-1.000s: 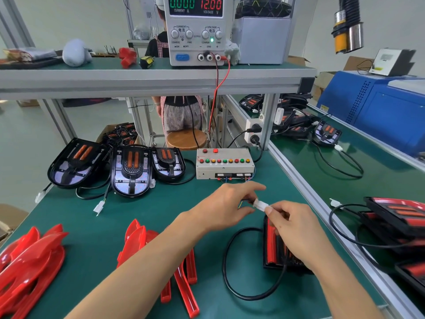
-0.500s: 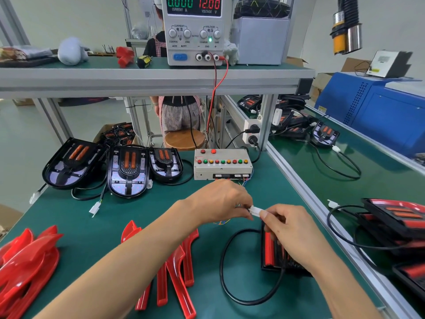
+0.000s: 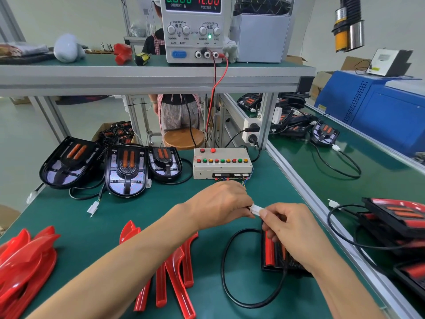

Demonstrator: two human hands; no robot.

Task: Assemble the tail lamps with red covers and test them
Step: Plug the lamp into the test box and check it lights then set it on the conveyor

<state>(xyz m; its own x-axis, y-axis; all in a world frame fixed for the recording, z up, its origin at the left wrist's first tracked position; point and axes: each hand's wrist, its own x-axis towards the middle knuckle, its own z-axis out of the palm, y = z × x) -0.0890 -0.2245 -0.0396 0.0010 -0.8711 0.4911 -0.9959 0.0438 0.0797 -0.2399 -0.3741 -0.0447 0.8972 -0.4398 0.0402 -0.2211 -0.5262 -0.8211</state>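
A black tail lamp with a red cover (image 3: pixel 272 250) lies on the green mat under my right wrist, its black cable (image 3: pixel 226 268) looping to the left. My right hand (image 3: pixel 292 229) pinches the lamp's white plug (image 3: pixel 258 209). My left hand (image 3: pixel 220 204) holds the mating connector on thin coloured wires (image 3: pixel 244 185) that run from the tester box (image 3: pixel 222 164). The two connectors meet between my fingertips. The supply display (image 3: pixel 193 2) reads 0.000 A and 12.00 V.
Three uncovered lamp bases (image 3: pixel 125 171) stand at the back left. Red covers lie at the near left (image 3: pixel 25 261) and in the centre (image 3: pixel 174 268). Covered lamps (image 3: pixel 397 217) are stacked at the right. A person stands beyond the bench behind a wooden stool (image 3: pixel 182 137).
My hands have drawn together, so the two connectors that were slightly apart now touch. The view has shifted a little closer and lower.
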